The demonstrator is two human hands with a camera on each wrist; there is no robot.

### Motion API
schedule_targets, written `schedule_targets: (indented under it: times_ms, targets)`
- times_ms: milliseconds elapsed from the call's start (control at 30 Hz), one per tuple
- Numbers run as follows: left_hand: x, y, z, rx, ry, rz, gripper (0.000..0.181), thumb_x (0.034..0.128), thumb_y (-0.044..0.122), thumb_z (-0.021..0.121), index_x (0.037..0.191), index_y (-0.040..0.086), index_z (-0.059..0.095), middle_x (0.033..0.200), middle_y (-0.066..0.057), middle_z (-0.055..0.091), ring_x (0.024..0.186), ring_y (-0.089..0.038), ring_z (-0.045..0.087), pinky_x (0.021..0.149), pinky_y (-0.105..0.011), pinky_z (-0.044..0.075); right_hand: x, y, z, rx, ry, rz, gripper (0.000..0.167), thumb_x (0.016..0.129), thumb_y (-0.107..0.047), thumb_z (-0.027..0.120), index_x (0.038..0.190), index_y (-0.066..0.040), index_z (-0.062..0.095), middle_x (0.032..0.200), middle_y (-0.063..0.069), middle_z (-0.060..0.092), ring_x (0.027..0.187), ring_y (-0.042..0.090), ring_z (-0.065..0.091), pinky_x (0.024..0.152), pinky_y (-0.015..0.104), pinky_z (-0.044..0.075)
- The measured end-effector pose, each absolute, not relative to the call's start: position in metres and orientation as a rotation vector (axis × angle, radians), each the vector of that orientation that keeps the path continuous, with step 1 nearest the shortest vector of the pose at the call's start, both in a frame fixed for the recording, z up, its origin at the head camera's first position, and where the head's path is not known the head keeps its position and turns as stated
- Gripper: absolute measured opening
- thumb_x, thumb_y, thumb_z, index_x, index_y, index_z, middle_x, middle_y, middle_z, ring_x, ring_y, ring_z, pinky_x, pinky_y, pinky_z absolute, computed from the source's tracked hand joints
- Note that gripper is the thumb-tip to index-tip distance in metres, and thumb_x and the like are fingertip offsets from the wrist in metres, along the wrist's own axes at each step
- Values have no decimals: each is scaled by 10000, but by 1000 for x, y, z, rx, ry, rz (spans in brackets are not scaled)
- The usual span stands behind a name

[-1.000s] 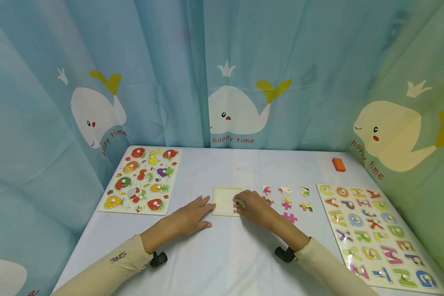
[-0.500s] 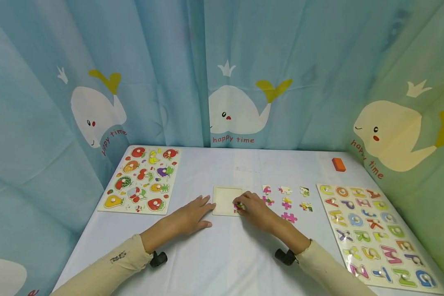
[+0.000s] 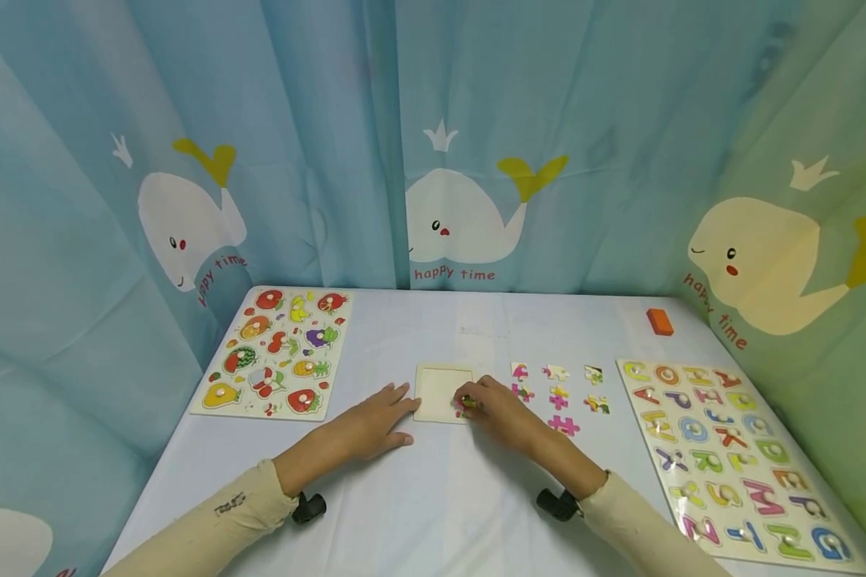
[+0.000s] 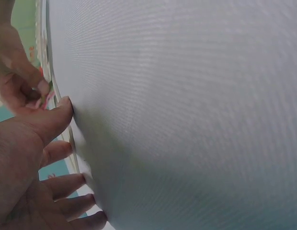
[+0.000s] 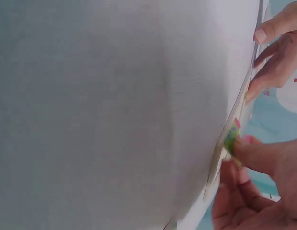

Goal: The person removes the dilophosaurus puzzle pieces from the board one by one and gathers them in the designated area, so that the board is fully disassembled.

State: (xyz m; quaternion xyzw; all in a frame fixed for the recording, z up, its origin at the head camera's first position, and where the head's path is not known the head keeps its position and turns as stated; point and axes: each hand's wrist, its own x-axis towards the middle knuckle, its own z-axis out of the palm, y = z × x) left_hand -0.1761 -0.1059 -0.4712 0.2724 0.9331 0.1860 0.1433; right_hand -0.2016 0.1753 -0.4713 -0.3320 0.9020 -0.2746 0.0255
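In the head view a shallow cream puzzle tray [image 3: 436, 388] lies flat at the middle of the table. My left hand [image 3: 375, 422] rests on the tabletop with its fingers spread, the fingertips at the tray's left edge. My right hand [image 3: 505, 413] pinches a pink and green jigsaw piece [image 3: 465, 404] over the tray's lower right corner. In the right wrist view this jigsaw piece [image 5: 232, 136] stands tilted between thumb and fingers, close to the tray. The fingers hide part of the piece and of the tray's right edge.
Several loose jigsaw pieces [image 3: 559, 397] lie right of the tray. A fruit knob board [image 3: 332, 353] is at the left, a letter knob board [image 3: 642, 425] at the right. An orange block [image 3: 660, 322] sits at the back right, before the whale-print curtain [image 3: 621, 224].
The right hand makes only small shifts at the tray's lower right corner, and the angle of the pinched jigsaw piece changes slightly. The left hand stays in place.
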Motion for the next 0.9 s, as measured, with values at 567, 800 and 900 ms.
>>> schedule_targets:
  times_ms: [567,800,900]
  targets:
    - [-176,-106,-474,792,2700,526,621,1042,346,682,1577,104,482,1697,-189,341,1581,-418,293,1245,-558,342,-211,308,-438,-841,2899,-907,259,947,88,708,1183,-16,737,1042,61,710,935,230,695,806,315,611]
    - [-177,-106,-474,791,2701,514,624,1044,354,676,1583,112,475,1700,-184,339,1580,-418,293,1247,-556,338,-203,370,-441,-767,2756,-953,155,1001,31,664,1130,-10,741,1011,43,686,887,78,609,747,245,545]
    - [-177,-106,-474,779,2700,510,630,1045,368,674,1588,121,472,1705,-174,332,1585,-408,287,1250,-554,335,-200,383,-445,-838,2649,-1012,125,1015,34,637,1100,28,728,966,68,666,859,50,575,706,242,521]
